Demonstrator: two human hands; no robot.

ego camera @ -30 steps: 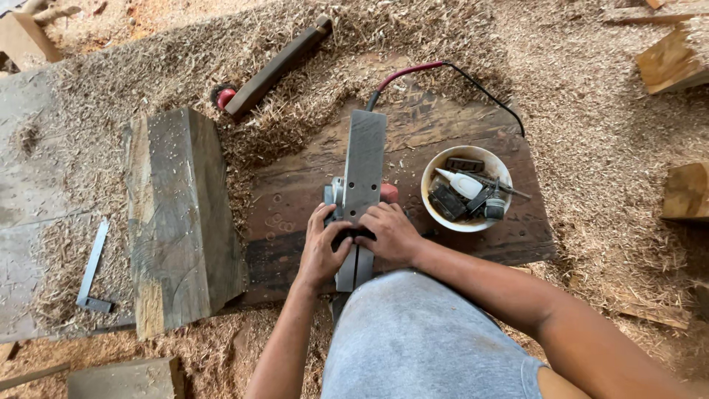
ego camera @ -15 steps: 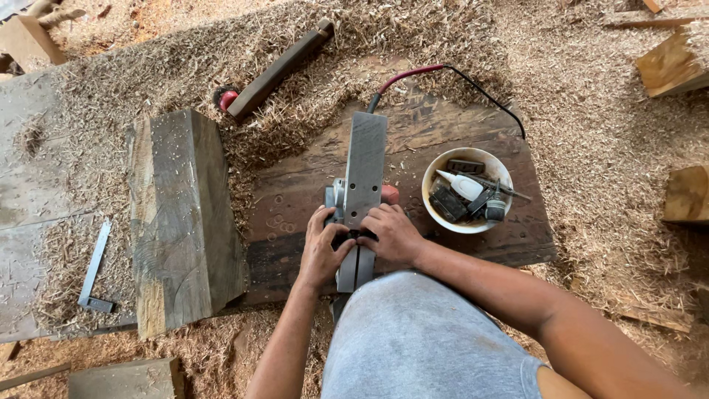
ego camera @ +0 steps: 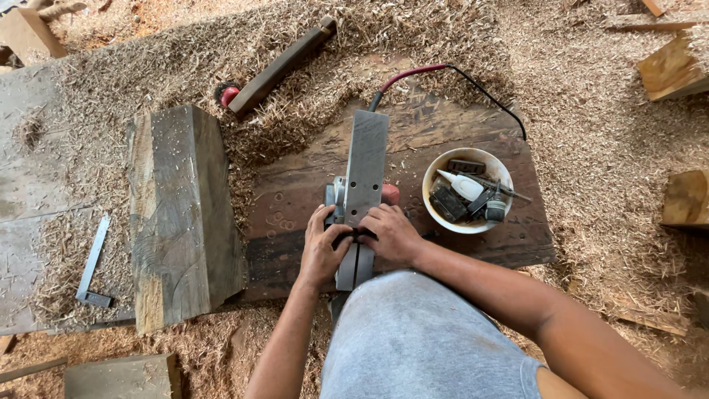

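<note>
An electric planer [ego camera: 363, 171] lies upside down on a dark wooden board [ego camera: 443, 133], its grey metal sole facing up and its red and black cord running off to the far side. My left hand [ego camera: 323, 250] presses against the planer's left side near the middle gap of the sole. My right hand [ego camera: 391, 233] rests on the right side of the same spot, fingers curled over the sole. What the fingertips pinch is hidden. My knee in grey cloth [ego camera: 421, 340] sits just below the tool.
A white bowl [ego camera: 437, 164] with a glue bottle and small parts stands right of the planer. A thick timber block [ego camera: 181, 214] lies to the left, a metal square [ego camera: 94, 262] beyond it. Wood shavings cover the ground, with offcuts [ego camera: 676, 66] at the right.
</note>
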